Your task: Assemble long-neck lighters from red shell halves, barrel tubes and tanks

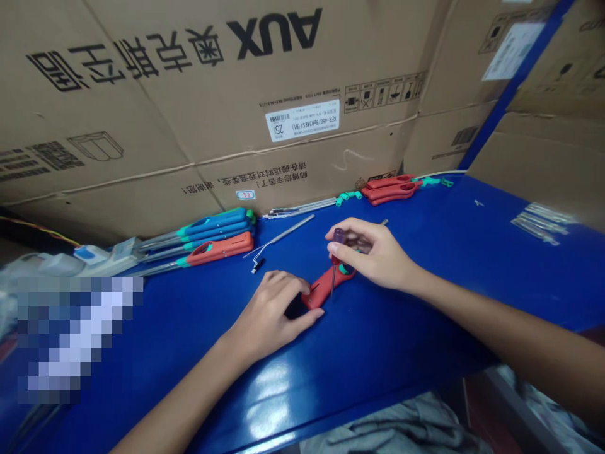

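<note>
A red long-nosed lighter (324, 287) with a green collar lies on the blue table in front of me. My left hand (269, 312) grips its near end, fingers on one side and thumb on the other. In my right hand (378, 252) is a small screwdriver (337, 243) with a purple and red handle. Its thin shaft points down beside the lighter's body, the tip close to the tabletop. Whether the tip touches anything I cannot tell. My right hand covers part of the lighter's far end.
Behind stands a large cardboard box (227, 120). Blue lighters (222, 221) and another red lighter (222, 248) lie to the left; more red lighter shells (390, 188) lie at the back. Metal tubes (302, 207), green collars (350, 197) and bagged small parts (541, 221) rest on the blue table (449, 265).
</note>
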A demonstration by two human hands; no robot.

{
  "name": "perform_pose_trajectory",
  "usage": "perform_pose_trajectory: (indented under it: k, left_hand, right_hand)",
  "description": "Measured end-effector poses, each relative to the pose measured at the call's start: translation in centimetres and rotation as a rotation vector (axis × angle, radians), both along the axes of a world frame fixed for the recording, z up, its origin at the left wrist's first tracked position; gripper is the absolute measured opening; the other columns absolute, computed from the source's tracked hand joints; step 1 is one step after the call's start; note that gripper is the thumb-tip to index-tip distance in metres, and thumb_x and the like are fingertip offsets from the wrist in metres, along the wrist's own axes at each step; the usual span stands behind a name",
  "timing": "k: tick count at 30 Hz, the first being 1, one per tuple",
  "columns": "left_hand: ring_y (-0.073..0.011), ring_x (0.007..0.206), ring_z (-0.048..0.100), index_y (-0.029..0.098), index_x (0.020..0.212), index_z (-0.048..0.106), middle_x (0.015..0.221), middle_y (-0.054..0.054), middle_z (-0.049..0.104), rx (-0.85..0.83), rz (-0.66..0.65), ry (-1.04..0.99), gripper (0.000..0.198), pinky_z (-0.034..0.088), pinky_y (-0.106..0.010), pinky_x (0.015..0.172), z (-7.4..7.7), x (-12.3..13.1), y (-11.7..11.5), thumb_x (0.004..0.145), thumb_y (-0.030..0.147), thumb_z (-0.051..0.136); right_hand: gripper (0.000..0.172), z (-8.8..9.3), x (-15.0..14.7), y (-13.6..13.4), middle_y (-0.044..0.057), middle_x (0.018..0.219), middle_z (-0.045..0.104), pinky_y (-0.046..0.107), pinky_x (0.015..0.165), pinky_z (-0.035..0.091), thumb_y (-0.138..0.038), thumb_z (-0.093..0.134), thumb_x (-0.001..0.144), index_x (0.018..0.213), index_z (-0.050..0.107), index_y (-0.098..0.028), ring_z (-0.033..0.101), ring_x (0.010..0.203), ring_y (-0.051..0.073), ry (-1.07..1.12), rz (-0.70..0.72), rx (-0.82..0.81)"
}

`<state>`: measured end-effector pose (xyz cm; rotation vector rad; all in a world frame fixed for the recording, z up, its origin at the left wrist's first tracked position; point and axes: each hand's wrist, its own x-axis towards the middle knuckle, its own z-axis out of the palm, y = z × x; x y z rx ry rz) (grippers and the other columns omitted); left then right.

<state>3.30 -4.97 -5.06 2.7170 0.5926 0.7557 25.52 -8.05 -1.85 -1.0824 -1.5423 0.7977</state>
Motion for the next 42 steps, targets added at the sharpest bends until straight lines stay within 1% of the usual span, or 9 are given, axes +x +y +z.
perform_pose_trajectory:
  k: [6, 12, 17, 24, 29, 36, 42]
  left_hand:
    - [-0.0198, 0.087, 0.069, 0.018, 0.092, 0.063, 0.093, -0.006, 0.074, 0.115, -0.029, -0.065, 0.010, 0.050, -0.041, 0.086, -0.5, 0.0, 0.4, 0.088, 0.027, 0.065]
    - [-0.0221, 0.094, 0.071, 0.017, 0.096, 0.063, 0.099, -0.009, 0.075, 0.180, 0.059, -0.046, 0.008, 0.050, -0.047, 0.094, -0.9, -0.2, 0.8, 0.088, 0.021, 0.062]
    - [-0.0242, 0.096, 0.071, 0.016, 0.094, 0.064, 0.098, -0.011, 0.075, 0.215, 0.075, -0.035, 0.009, 0.052, -0.050, 0.093, -1.1, -0.2, 1.1, 0.090, 0.020, 0.058]
    - [-0.0238, 0.095, 0.071, 0.017, 0.095, 0.065, 0.100, -0.011, 0.075, 0.193, 0.078, -0.017, 0.011, 0.051, -0.052, 0.094, -1.2, -0.4, 1.3, 0.090, 0.022, 0.057]
    - [-0.0244, 0.096, 0.069, 0.017, 0.090, 0.066, 0.105, -0.012, 0.073, 0.170, 0.060, -0.039, 0.010, 0.051, -0.051, 0.092, -0.7, -0.3, 1.0, 0.086, 0.025, 0.062]
    - [-0.0282, 0.110, 0.062, 0.018, 0.092, 0.068, 0.115, -0.013, 0.068, 0.071, -0.022, -0.013, 0.012, 0.051, -0.051, 0.093, -0.1, -0.3, 0.4, 0.084, 0.026, 0.065]
    - [-0.0278, 0.116, 0.056, 0.018, 0.096, 0.071, 0.119, -0.012, 0.065, 0.025, -0.119, 0.008, 0.015, 0.050, -0.049, 0.097, 0.2, -0.3, 0.2, 0.084, 0.024, 0.066]
  right_hand:
    - [0.013, 0.0, 0.1, -0.1, 0.000, 0.074, 0.063, 0.028, 0.063, 0.051, -0.031, 0.064, 0.083, 0.085, 0.057, -0.020, 0.062, 0.066, 0.015, -0.017, -0.020, -0.010]
    - [0.012, -0.1, 0.1, 0.0, 0.001, 0.074, 0.063, 0.028, 0.064, 0.051, -0.030, 0.063, 0.083, 0.084, 0.057, -0.019, 0.061, 0.067, 0.014, -0.012, -0.013, 0.002]
    - [0.013, 0.0, 0.1, 0.0, 0.001, 0.075, 0.062, 0.028, 0.063, 0.049, -0.030, 0.063, 0.083, 0.084, 0.057, -0.019, 0.060, 0.066, 0.014, -0.026, -0.021, 0.004]
    - [0.014, -0.2, 0.1, 0.0, 0.001, 0.074, 0.062, 0.028, 0.062, 0.049, -0.031, 0.063, 0.082, 0.085, 0.057, -0.020, 0.059, 0.065, 0.014, -0.043, -0.021, -0.002]
    - [0.013, -0.2, 0.1, 0.0, 0.001, 0.075, 0.062, 0.029, 0.062, 0.049, -0.031, 0.063, 0.083, 0.084, 0.057, -0.020, 0.060, 0.066, 0.015, -0.046, -0.017, 0.000]
    - [0.012, -0.2, 0.0, 0.0, 0.000, 0.073, 0.062, 0.027, 0.061, 0.049, -0.030, 0.063, 0.083, 0.084, 0.057, -0.020, 0.059, 0.065, 0.014, -0.037, -0.007, -0.002]
    - [0.014, -0.2, -0.1, 0.0, 0.000, 0.074, 0.063, 0.028, 0.062, 0.050, -0.032, 0.063, 0.083, 0.085, 0.057, -0.019, 0.061, 0.066, 0.014, -0.036, -0.015, -0.004]
